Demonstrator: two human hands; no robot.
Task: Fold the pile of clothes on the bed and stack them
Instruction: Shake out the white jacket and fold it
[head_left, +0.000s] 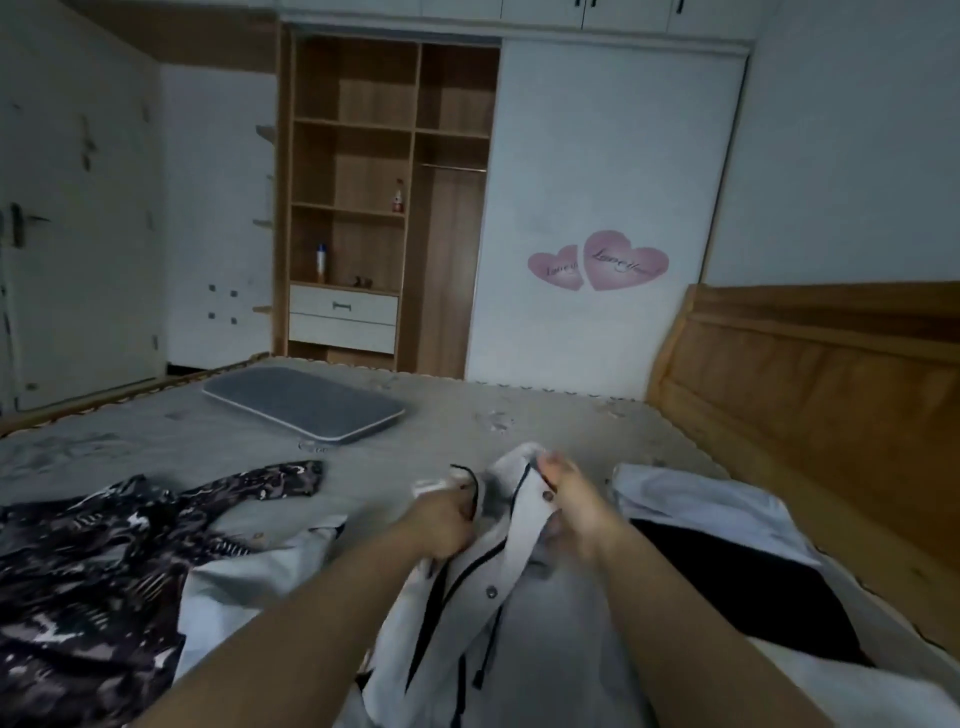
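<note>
Both hands are up at the top edge of the white jacket, mid-bed. Left hand is fisted on the collar; right hand pinches the button edge, probably to spread it flat for folding. The patterned garment waits to the left, white-and-black clothes to the right. No stack yet.

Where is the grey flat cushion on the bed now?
The grey cushion lies at the far left of the bed, beyond the patterned garment, in front of the open wardrobe.
</note>
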